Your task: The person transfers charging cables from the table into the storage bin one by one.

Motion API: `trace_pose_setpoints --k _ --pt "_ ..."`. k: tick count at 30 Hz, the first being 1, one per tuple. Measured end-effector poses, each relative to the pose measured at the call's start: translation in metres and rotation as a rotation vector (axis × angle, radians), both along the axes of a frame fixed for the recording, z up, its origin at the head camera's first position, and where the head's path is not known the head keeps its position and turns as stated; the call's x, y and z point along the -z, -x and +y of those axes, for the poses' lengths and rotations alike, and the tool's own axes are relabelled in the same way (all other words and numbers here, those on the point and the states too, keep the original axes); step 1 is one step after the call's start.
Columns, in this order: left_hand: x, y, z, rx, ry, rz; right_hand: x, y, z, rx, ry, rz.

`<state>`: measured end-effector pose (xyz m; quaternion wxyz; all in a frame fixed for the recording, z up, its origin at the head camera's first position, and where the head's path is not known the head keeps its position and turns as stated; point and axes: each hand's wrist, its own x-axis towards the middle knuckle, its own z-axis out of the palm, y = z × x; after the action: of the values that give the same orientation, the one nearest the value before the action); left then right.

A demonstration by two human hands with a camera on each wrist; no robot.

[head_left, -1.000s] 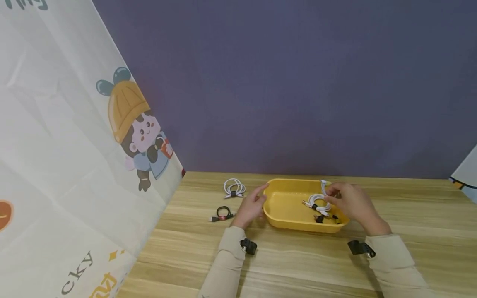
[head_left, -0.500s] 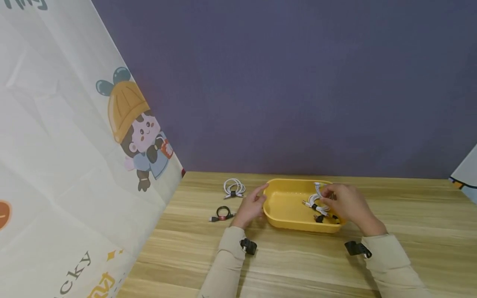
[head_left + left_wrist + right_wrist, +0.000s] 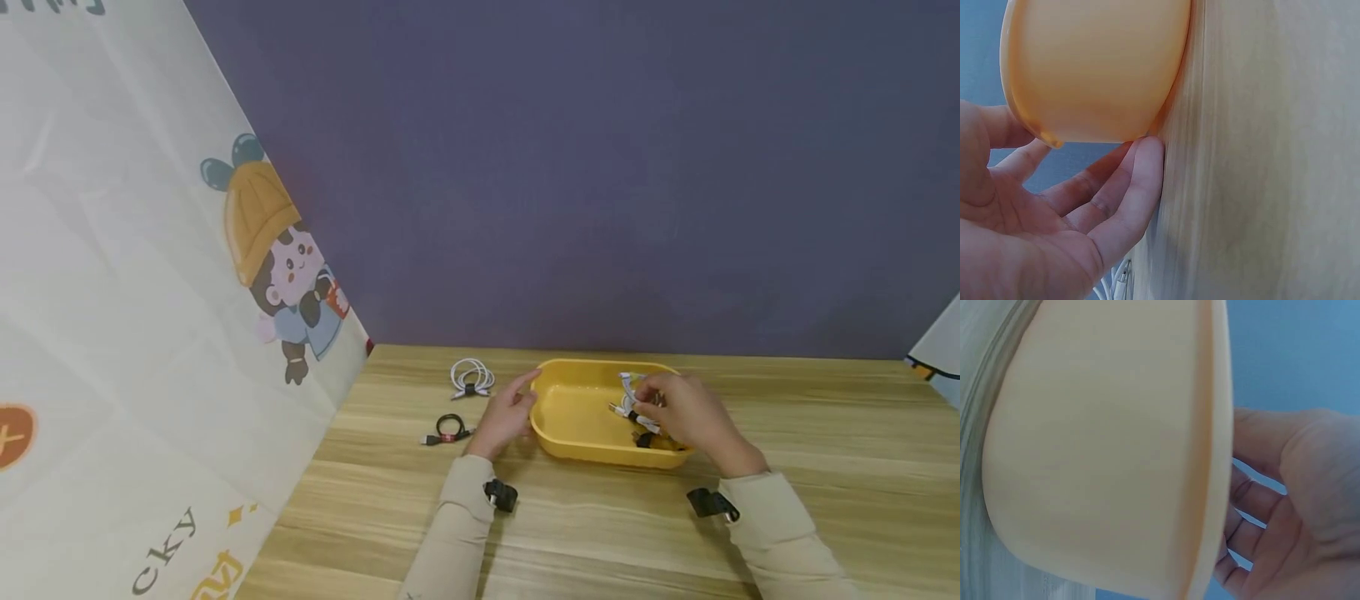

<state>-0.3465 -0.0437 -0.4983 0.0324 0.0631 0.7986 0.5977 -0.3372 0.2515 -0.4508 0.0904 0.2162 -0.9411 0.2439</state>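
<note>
A yellow plastic tray (image 3: 581, 452) stands on the wooden table. My left hand (image 3: 510, 419) holds its left end; in the left wrist view, the thumb (image 3: 1007, 127) reaches behind the rim and fingertips touch the outer wall. Over the tray's right side, my right hand (image 3: 688, 411) pinches a white cable (image 3: 628, 388), its end sticking up to the left. Beneath lie a coiled white cable (image 3: 645, 422) with a black tie and a black cable (image 3: 643, 439), both partly covered by the hand. In the right wrist view, the tray wall hides the right fingertips.
Left of the tray, a coiled white cable (image 3: 471, 377) with a black tie lies on the table (image 3: 360, 492). Nearer sits a small coiled black cable (image 3: 450, 427) with a red tie. A dark blue panel (image 3: 600, 183) rises behind; a printed white sheet (image 3: 135, 250) hangs at left.
My right hand has moved left and slightly down over the tray, carrying the pinched white cable with it. The left hand and the tray have stayed in place.
</note>
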Motion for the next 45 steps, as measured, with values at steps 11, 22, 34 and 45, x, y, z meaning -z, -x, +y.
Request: trace_pose_setpoints --k 11,22,34,45 --pt "0.0 0.0 0.002 0.0 -0.002 -0.006 0.008 0.002 -0.006 -0.023 -0.022 0.054" --pt "0.001 0.001 0.004 -0.015 -0.022 -0.006 0.01 0.001 -0.012 -0.051 -0.017 -0.008" --pt "-0.002 0.001 0.006 -0.004 -0.018 -0.015 0.017 0.004 -0.016 -0.106 0.014 -0.009" --pt "0.0 0.001 0.007 -0.015 -0.017 -0.013 0.021 0.004 -0.019 -0.145 0.033 -0.044"
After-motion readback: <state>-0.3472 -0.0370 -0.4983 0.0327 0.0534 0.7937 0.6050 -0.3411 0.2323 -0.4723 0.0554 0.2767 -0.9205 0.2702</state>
